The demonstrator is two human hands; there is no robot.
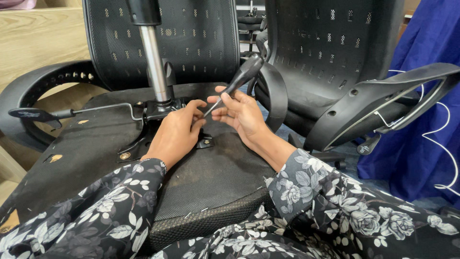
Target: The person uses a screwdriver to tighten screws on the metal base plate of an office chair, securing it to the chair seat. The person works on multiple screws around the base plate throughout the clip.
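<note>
Screwdriver (237,84), black-handled, sits pinched in the right hand (242,112), tip angled toward the left hand (177,132), which curls at the metal bracket (143,144) under the upturned chair seat (211,177). Seemingly mid-fastening; next, seat the tip squarely.

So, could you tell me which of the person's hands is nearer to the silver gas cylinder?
Left. The left hand rests on the black mounting plate just right of the silver gas cylinder's base; the right hand holds a screwdriver farther right.
</note>
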